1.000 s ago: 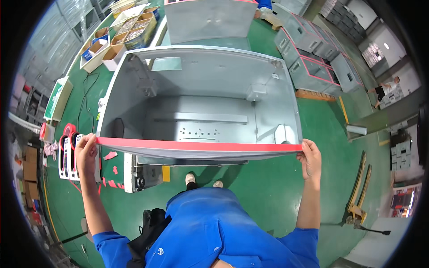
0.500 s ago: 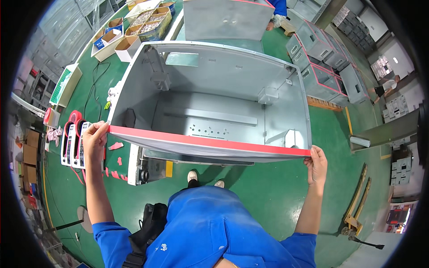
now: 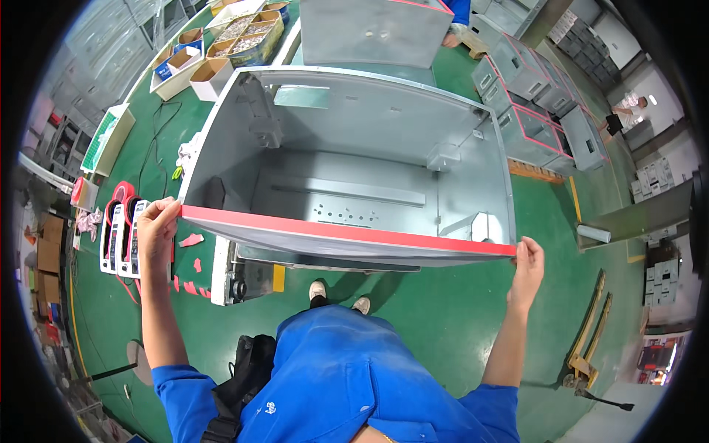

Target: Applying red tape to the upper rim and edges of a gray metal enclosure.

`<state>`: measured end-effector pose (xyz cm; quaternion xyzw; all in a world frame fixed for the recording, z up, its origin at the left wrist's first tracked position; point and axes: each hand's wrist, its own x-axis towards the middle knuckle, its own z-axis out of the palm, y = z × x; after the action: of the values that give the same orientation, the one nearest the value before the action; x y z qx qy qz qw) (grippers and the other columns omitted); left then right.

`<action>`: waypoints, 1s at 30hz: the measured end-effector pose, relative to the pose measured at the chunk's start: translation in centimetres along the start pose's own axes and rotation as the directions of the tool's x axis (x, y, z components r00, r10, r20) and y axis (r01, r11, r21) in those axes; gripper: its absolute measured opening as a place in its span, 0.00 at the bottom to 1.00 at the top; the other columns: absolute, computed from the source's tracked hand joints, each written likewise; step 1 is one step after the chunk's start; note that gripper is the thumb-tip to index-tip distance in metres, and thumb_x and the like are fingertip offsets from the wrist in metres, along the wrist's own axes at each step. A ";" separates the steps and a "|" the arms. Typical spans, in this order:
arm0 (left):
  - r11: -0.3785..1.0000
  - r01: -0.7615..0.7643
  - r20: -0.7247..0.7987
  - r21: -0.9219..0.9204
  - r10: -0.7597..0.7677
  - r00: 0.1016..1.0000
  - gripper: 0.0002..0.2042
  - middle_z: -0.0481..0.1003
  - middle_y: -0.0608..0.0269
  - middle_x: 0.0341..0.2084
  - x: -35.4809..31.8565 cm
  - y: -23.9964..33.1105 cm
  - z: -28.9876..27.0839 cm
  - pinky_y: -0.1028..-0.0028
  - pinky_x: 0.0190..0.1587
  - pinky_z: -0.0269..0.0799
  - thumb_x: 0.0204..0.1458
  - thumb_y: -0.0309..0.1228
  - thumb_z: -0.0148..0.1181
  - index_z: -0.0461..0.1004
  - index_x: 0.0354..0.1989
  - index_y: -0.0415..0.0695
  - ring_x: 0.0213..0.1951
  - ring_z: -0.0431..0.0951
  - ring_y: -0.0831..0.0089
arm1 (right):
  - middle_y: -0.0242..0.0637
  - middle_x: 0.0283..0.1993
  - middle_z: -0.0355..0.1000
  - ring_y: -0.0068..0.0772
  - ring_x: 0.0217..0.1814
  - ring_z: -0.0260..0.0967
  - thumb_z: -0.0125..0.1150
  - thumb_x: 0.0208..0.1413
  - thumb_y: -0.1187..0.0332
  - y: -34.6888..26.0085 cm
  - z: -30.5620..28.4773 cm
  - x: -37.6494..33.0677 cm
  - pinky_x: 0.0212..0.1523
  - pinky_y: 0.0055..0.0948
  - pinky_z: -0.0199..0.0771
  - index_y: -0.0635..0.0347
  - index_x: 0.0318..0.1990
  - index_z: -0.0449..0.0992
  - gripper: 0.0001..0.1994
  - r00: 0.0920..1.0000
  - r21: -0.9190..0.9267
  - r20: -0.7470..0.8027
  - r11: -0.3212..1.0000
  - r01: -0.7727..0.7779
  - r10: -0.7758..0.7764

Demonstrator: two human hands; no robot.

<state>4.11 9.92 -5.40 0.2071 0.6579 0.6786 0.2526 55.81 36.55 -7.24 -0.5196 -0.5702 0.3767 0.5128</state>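
Note:
In front of me stands a large grey metal cabinet (image 3: pixel 347 136), its open side facing up. A strip of red tape (image 3: pixel 347 232) runs along the whole near edge of it. At the left corner my left hand (image 3: pixel 157 221) is closed, pinching the tape's end between thumb and fingers. My right hand (image 3: pixel 526 269) is closed at the right corner, its fingertips on the other end of the tape. Inside the cabinet, small brackets and a row of holes are visible.
Two white devices with red tape rolls (image 3: pixel 124 232) stand at left, near red tape scraps (image 3: pixel 192 240). Cardboard bins of small parts (image 3: pixel 247 40) are at the far left. Another grey cabinet (image 3: pixel 373 33) stands beyond, with stacked cabinets (image 3: pixel 528 111) at right. A yellow pallet jack (image 3: pixel 587 332) is at lower right.
My right hand has shifted slightly up and outward at the right corner, and its fingers have turned. My left hand stays at the left corner. A distant person at right has moved.

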 end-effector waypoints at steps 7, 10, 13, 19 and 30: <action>1.000 0.026 -0.028 0.010 -0.026 0.999 0.04 0.66 0.73 0.18 -0.4 0.5 0.7 0.89 0.15 0.46 0.43 0.24 0.60 0.71 0.22 0.40 0.14 0.57 0.91 | 0.48 0.52 0.62 0.47 0.55 0.59 0.55 0.46 0.73 -4.3 5.9 -4.6 0.56 0.39 0.56 0.67 0.48 0.65 0.19 0.694 -0.385 0.330 0.580 0.718 -0.640; 0.999 0.050 -0.041 -0.005 -0.050 0.998 0.05 0.66 0.74 0.17 -0.5 0.7 0.9 0.88 0.15 0.46 0.42 0.24 0.62 0.70 0.22 0.40 0.15 0.57 0.91 | 0.50 0.55 0.60 0.50 0.59 0.56 0.57 0.44 0.71 -5.4 8.4 -6.3 0.58 0.44 0.53 0.66 0.50 0.64 0.23 0.561 -0.326 0.555 0.460 0.826 -0.614; 0.999 0.051 -0.037 -0.018 -0.052 0.998 0.05 0.66 0.74 0.16 -0.4 0.5 0.7 0.88 0.15 0.45 0.41 0.24 0.62 0.71 0.22 0.40 0.15 0.57 0.90 | 0.50 0.55 0.60 0.50 0.59 0.55 0.58 0.43 0.69 -5.1 10.0 -7.1 0.58 0.46 0.52 0.66 0.50 0.64 0.24 0.488 -0.305 0.617 0.383 0.872 -0.618; 0.998 0.041 -0.042 -0.036 -0.043 0.998 0.05 0.67 0.73 0.15 -0.6 0.8 0.9 0.87 0.15 0.44 0.40 0.24 0.63 0.71 0.23 0.40 0.14 0.57 0.89 | 0.51 0.54 0.62 0.50 0.59 0.56 0.57 0.44 0.69 -4.2 11.2 -7.9 0.58 0.47 0.52 0.69 0.50 0.65 0.23 0.416 -0.327 0.673 0.259 0.909 -0.611; 0.996 0.094 -0.033 0.005 -0.093 0.995 0.07 0.70 0.69 0.18 -0.5 0.9 0.5 0.87 0.15 0.46 0.40 0.24 0.63 0.71 0.25 0.39 0.15 0.60 0.89 | 0.50 0.54 0.61 0.48 0.60 0.55 0.56 0.44 0.72 -4.0 11.5 -8.3 0.60 0.47 0.49 0.70 0.50 0.64 0.23 0.420 -0.356 0.667 0.231 0.905 -0.616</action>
<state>4.76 10.01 -4.40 0.1657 0.6731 0.6672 0.2725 43.24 28.88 -7.23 -0.2217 -0.9324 -0.0763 0.2751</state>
